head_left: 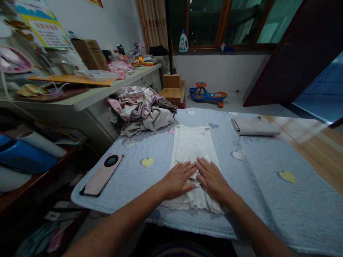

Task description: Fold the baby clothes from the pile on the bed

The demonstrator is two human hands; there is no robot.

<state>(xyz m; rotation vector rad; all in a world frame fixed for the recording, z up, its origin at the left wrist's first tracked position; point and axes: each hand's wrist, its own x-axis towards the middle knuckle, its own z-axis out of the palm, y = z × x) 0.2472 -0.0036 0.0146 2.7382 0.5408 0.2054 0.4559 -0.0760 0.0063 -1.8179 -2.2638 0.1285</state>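
The left hand (178, 180) and right hand (213, 179) lie flat and open, side by side with fingertips almost touching, pressing on a white garment (194, 153) without gripping it. It runs lengthwise down the middle of a blue quilt (268, 200), its frilled hem near the front edge. Crumpled clothes (142, 110) heap at the far left corner, a folded grey cloth (254, 126) lies far right, and a pink-backed phone (102, 175) lies at the left edge.

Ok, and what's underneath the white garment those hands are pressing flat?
The white garment lies on a pale blue blanket, visible around its edges. The blanket's surface directly beneath can't be seen because the garment covers it; the left hand and right hand rest on top.
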